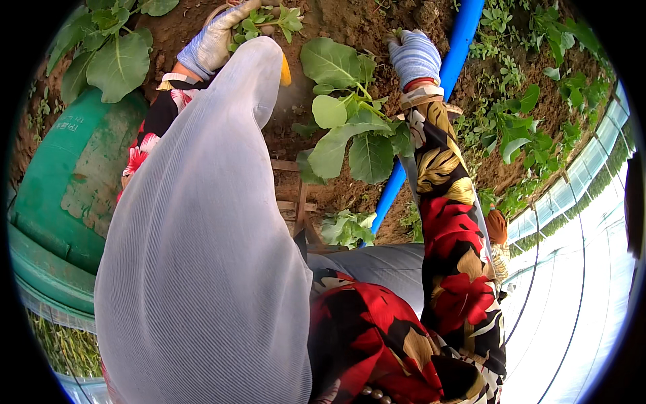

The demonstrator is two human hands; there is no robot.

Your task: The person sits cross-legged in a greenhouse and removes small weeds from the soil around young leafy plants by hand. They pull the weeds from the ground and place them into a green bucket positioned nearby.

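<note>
My left hand (214,45), in a pale blue and white knit glove, is closed around leafy green sprigs (257,22) near the top edge. Thin reddish stems or roots show at its far side. Over the soil beside the blue pipe, my right hand (415,54) wears a similar glove. Its fingers are bent down, with a bit of green by the fingertips, and whether they grip it is hidden. A broad-leaved plant (348,116) grows between the hands, left of my right wrist. Pale ribbed cloth (202,227) hangs in front of the view and covers part of the left arm.
A blue pipe (462,40) runs along the soil. At the left lies a large green plastic container (60,166). A wooden frame (300,202) stands below the plant. More leafy plants (515,126) grow at the right, where another person (497,232) is partly visible near plastic sheeting (550,207).
</note>
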